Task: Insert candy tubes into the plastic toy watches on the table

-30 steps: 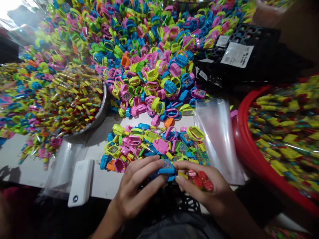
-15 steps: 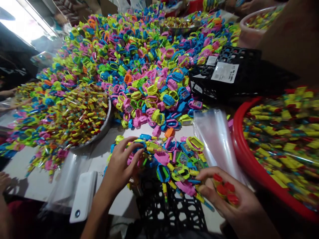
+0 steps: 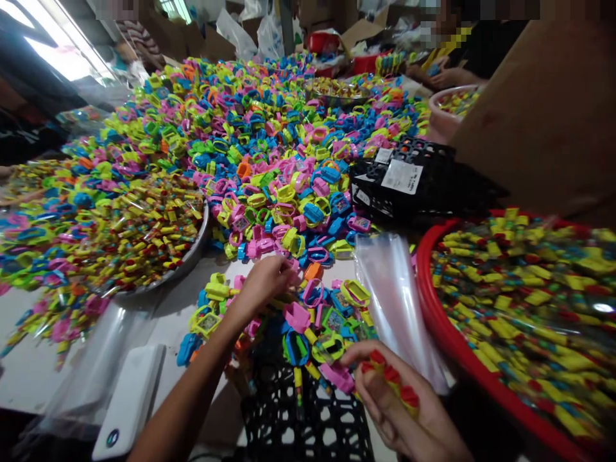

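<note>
My right hand (image 3: 404,404) is closed around several small yellow tubes with red caps (image 3: 392,378), the red ends showing above the palm. Its forefinger and thumb are beside a pink toy watch (image 3: 338,377) at the edge of a small heap. Over the back of that heap is my left hand (image 3: 269,280), its fingers curled together; a bit of pink shows at the fingertips, but what they hold is unclear. Mixed in the heap are colourful toy watches (image 3: 297,346) and loose tubes (image 3: 299,383). Under it lies a black perforated plastic basket (image 3: 308,423).
A large pile of toy watches (image 3: 269,128) covers the table behind. Tubes fill a metal bowl (image 3: 205,224) at left and a red tub (image 3: 426,269) at right. Clear plastic bags (image 3: 389,289), black baskets (image 3: 409,183), a white power bank (image 3: 129,398) and a cardboard flap (image 3: 543,122) surround the workspace.
My left hand has gone from spread fingers over the heap's left side to curled fingers farther back and right. My right hand still holds the tubes. The camera view has tilted up.
</note>
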Tool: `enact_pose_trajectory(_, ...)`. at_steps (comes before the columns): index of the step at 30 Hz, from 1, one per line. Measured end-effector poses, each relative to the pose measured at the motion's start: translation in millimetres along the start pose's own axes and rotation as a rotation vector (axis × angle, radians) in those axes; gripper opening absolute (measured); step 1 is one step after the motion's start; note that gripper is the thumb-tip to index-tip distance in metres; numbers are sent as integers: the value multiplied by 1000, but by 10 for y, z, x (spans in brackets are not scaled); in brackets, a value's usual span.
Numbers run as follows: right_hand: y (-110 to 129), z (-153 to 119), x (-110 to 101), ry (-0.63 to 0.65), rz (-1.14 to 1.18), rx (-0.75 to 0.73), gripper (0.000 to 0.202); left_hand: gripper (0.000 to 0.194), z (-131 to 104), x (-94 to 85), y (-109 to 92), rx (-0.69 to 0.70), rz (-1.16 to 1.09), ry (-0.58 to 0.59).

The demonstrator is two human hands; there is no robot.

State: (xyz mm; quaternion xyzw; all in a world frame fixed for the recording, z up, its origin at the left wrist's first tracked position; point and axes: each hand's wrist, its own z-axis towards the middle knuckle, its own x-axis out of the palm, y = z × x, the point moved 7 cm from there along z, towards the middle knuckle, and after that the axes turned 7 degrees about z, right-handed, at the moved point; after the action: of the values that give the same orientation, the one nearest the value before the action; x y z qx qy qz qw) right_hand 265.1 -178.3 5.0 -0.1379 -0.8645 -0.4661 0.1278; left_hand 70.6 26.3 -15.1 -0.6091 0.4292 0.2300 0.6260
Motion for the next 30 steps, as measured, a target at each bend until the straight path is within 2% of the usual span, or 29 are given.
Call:
enact_pose_trajectory(3, -43, 52, -12, 27, 118, 15, 64, 28, -322, -196, -107, 33, -230, -101)
enact_pose_trajectory(6, -8, 108, 25, 74, 188, -55, 48, 39, -752, -320, -246, 5, -469, -264)
enact_pose_trajectory(8, 32, 128, 80, 96, 210, -101, 40, 41, -1026, -245, -301, -67, -806, -345)
enact_pose_trajectory(10, 50, 135, 158, 100, 221, -105, 40, 38, -1238, -47, -350, -143, -1125, -364)
enact_pose_trajectory(12, 39, 134, 242, 89, 250, -67, 45, 32, -1380, 143, -396, -172, -1263, -364)
enact_pose_trajectory(14, 22, 127, 311, 74, 289, -27, 50, 26, -1458, 261, -423, -134, -1250, -366)
enact_pose_trajectory(17, 13, 112, 389, 93, 322, 2, 51, 19, -1503, 336, -409, -47, -1156, -390)
enact_pose_trajectory(20, -3, 89, 408, 105, 324, 39, 53, 14, -1515, 350, -380, 7, -1094, -425)
enact_pose_trajectory(24, -26, 55, 404, 109, 351, 75, 61, 8, -1499, 368, -410, 59, -1097, -402)
enact_pose_trajectory(30, -26, 37, 357, 106, 361, 56, 59, 14, -1500, 384, -405, 73, -1033, -403)
